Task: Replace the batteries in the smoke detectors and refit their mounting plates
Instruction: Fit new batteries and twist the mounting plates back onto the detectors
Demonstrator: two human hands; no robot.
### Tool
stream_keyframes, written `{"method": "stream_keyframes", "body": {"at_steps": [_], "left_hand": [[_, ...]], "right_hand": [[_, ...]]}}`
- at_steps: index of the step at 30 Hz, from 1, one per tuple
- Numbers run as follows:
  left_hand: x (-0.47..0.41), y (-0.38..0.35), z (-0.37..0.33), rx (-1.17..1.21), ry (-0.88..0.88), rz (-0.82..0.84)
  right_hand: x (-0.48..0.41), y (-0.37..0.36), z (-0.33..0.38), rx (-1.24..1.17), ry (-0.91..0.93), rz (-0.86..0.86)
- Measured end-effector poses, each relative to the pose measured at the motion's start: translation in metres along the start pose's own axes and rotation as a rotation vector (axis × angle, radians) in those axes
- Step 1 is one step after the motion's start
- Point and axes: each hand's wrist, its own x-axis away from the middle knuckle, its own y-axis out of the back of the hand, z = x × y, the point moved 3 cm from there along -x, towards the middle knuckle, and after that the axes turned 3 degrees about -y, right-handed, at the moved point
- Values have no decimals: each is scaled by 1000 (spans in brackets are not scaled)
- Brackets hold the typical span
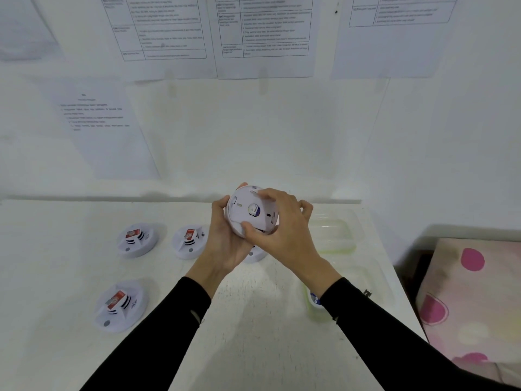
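**Both hands grip a detector over the table**

Black sleeves (169,320) reach in from the near edge. At right, the near clear container (310,309) holds a blue-and-white item (314,298), mostly hidden; a second clear container (348,235) sits farther back. The left hand (225,238) and right hand (284,232) both curl round the smoke detector (248,210), which is raised above the white table (253,320).

White smoke detectors (137,240) carrying red batteries (132,234); a white surface (253,320), black sleeves (169,320), green-rimmed clear tubs (335,251), cream cloth (451,277) patterned with pink dots, a white wall (253,136).
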Motion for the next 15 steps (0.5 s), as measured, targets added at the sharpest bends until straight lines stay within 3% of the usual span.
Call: {"method": "stream_keyframes", "body": {"at_steps": [8, 15], "left_hand": [[2, -2, 4, -20, -79, -53], [2, 4, 4, -97, -78, -44]], "right_hand": [[4, -8, 1, 16, -63, -75], [6, -11, 0, -28, -101, -35]]}}
